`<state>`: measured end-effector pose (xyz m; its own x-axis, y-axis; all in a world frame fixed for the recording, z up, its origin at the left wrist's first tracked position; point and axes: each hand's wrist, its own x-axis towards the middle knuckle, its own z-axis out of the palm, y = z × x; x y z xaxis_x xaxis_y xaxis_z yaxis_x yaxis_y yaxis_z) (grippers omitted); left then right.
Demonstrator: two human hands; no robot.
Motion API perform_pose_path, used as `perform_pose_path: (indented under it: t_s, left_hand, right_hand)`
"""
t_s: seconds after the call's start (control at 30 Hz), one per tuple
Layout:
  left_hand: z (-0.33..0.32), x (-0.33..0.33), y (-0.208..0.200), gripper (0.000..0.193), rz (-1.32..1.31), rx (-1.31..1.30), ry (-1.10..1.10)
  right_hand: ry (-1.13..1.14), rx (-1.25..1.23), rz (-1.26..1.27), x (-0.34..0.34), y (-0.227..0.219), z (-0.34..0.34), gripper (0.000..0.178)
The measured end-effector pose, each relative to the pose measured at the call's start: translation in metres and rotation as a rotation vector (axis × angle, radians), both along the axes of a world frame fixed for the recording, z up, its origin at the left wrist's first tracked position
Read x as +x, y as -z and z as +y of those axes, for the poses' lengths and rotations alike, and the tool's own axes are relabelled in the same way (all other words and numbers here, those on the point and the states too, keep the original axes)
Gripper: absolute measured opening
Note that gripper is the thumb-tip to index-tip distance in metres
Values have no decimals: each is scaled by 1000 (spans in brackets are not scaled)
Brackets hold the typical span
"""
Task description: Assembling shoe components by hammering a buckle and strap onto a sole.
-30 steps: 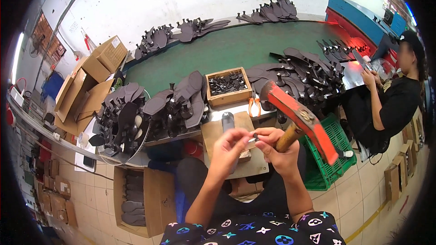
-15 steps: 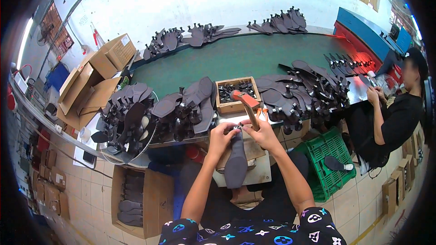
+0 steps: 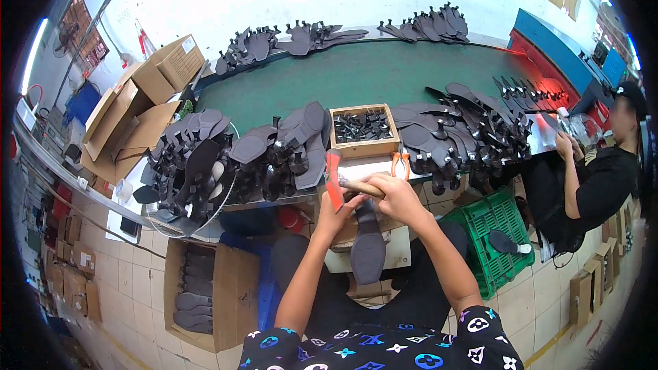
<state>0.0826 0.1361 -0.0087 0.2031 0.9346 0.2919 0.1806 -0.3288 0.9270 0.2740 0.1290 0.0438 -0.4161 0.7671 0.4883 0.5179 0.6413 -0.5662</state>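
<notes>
R hand (image 3: 394, 199) clenched round wood-handled red hammer (image 3: 334, 179); L hand (image 3: 334, 219) at dark-grey shoe sole (image 3: 368, 255), grip unclear — prob. mid-work, more heeled soles (image 3: 459, 130) piled.

Upper carton (image 3: 175, 67): white label (image 3: 188, 44), print too small to read.
Shirt (image 3: 380, 351): monogram and flower motifs, white, blue, purple.

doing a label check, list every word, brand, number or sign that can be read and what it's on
No word or number reads clearly.
White label on the stacked cardboard box: too small to read.
Mark on the open cardboard box: blurred.
Pale label on the floor carton: too small to read.
Shirt: flower-like and monogram shapes, no legible words.
Hammer and shoe sole: no readable lettering.
</notes>
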Motion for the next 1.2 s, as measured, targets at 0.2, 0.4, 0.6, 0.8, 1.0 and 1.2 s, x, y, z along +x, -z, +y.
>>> perform_pose_path:
  t_s: [0.2,0.4,0.6,0.8,1.0,1.2]
  left_hand:
    - [12,-2,18,23,-181,-49,-22]
    - [1,-1,-4,23,-173,-189,37]
    - [0,-4,-7,23,-172,-242,64]
    - [2,-3,-5,24,-129,-211,50]
    - [1,-2,-13,23,-123,-209,63]
    - [-8,-13,3,106,303,14,34]
  right_hand:
    - [57,-87,-63,0,-9,-16,29]
    - [186,-255,289,-3,-20,-62,40]
    - [265,-342,336,6,-45,-104,39]
    - [215,-346,188,9,-60,-109,33]
    - [264,-354,124,3,-41,-106,30]
    - [282,-74,242,4,-85,-123,24]
